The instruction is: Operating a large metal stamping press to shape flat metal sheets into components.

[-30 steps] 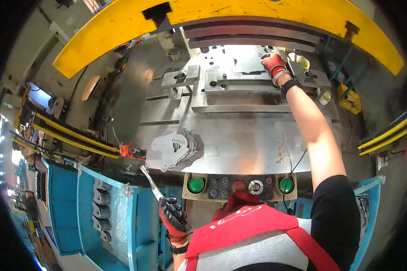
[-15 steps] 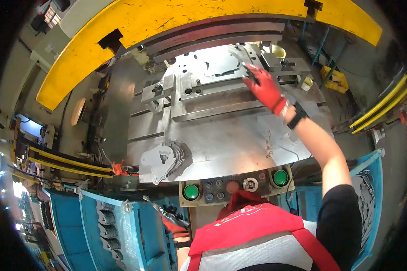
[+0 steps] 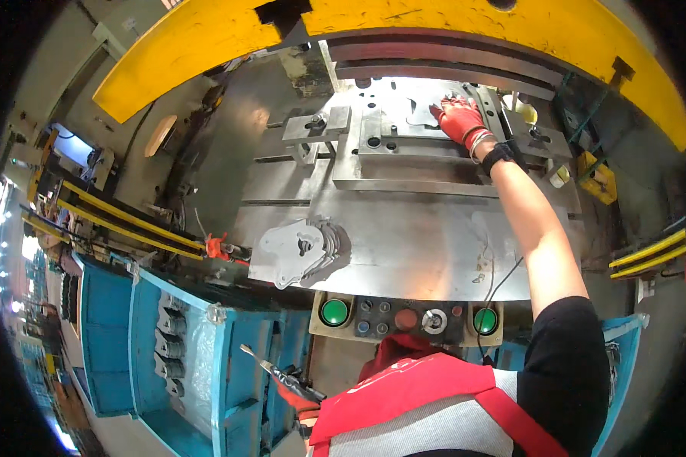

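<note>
Right hand (image 3: 461, 122) has moved back over the flat, curve-edged grey plate (image 3: 423, 116), fingers spread; left hand (image 3: 296, 391) grips a tool (image 3: 256, 356).

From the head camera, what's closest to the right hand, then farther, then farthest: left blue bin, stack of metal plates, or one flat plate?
From the right hand:
1. Flat plate: right there at it.
2. Stack of metal plates: leftward, lower down.
3. Left blue bin: lowest, farther left.

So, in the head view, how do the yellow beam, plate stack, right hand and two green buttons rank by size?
1. Yellow beam
2. Plate stack
3. Right hand
4. Left green button and right green button: too alike to rank.
</note>
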The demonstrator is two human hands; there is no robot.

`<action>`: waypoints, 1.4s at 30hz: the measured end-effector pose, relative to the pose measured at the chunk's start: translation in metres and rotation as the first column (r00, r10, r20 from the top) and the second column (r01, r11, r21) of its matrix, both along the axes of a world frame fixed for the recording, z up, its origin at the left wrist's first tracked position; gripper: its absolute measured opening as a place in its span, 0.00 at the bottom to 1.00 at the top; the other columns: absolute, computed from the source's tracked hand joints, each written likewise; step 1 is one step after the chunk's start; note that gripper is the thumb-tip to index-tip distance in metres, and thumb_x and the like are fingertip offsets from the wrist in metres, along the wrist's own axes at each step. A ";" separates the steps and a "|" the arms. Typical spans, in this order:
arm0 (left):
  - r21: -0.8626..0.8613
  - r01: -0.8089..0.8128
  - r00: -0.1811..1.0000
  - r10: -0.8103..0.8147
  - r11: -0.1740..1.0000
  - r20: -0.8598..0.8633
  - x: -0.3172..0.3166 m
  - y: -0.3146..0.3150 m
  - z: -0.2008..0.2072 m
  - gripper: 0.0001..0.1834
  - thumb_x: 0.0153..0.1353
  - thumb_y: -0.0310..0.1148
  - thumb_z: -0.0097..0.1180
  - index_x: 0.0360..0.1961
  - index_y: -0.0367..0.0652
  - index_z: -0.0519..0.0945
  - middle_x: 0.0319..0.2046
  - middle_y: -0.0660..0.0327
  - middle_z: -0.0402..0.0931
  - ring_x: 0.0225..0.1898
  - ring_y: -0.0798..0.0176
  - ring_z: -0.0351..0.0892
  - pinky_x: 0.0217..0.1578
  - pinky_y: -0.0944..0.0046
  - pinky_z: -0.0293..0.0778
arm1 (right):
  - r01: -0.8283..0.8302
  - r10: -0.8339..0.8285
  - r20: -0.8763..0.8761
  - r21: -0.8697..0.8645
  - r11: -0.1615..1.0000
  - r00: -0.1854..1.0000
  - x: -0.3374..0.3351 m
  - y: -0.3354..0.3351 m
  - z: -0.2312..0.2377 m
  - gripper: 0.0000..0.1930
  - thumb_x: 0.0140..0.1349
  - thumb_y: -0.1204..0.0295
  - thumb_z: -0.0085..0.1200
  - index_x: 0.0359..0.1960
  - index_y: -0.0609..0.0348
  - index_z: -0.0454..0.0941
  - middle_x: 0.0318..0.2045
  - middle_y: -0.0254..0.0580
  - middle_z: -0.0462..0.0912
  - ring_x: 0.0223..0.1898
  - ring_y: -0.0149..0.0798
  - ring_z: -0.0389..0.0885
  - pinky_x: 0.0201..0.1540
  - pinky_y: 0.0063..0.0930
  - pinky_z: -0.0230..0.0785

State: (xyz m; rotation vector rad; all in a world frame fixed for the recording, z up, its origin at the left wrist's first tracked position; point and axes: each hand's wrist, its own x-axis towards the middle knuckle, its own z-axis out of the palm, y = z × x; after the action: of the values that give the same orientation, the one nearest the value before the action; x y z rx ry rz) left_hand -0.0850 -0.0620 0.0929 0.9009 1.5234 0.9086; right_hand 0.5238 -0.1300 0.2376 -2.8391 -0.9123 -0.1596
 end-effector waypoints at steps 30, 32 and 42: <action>0.253 0.963 0.209 -0.335 -0.093 -0.919 0.470 -0.013 0.189 0.31 0.57 0.57 0.42 0.37 0.33 0.75 0.36 0.40 0.75 0.41 0.42 0.74 0.42 0.51 0.68 | 0.671 -0.180 -0.652 0.738 0.069 0.736 -0.320 -0.301 -0.122 0.16 0.59 0.66 0.51 0.40 0.70 0.75 0.32 0.42 0.79 0.35 0.31 0.74 0.39 0.24 0.66; -0.030 0.986 -0.073 -0.265 -0.162 -0.961 0.473 -0.011 0.192 0.31 0.56 0.57 0.43 0.39 0.34 0.76 0.36 0.42 0.75 0.41 0.43 0.75 0.42 0.51 0.69 | 0.696 -0.225 -0.662 0.704 0.139 0.715 -0.313 -0.304 -0.128 0.15 0.59 0.66 0.51 0.39 0.70 0.75 0.31 0.43 0.79 0.35 0.31 0.74 0.39 0.25 0.65; 0.047 0.979 -0.027 -0.351 -0.200 -0.936 0.468 0.012 0.172 0.33 0.56 0.59 0.42 0.35 0.32 0.75 0.36 0.41 0.75 0.38 0.41 0.75 0.40 0.51 0.69 | 0.637 -0.134 -0.624 0.736 0.229 0.770 -0.308 -0.286 -0.133 0.14 0.58 0.69 0.53 0.41 0.69 0.75 0.32 0.38 0.78 0.33 0.26 0.71 0.36 0.20 0.65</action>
State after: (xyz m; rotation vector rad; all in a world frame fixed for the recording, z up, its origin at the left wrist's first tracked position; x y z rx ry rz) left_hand 0.3826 -0.0501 0.2645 2.8511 0.3374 0.0611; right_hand 0.2161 -0.4157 0.1042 -1.7245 0.1393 -0.0489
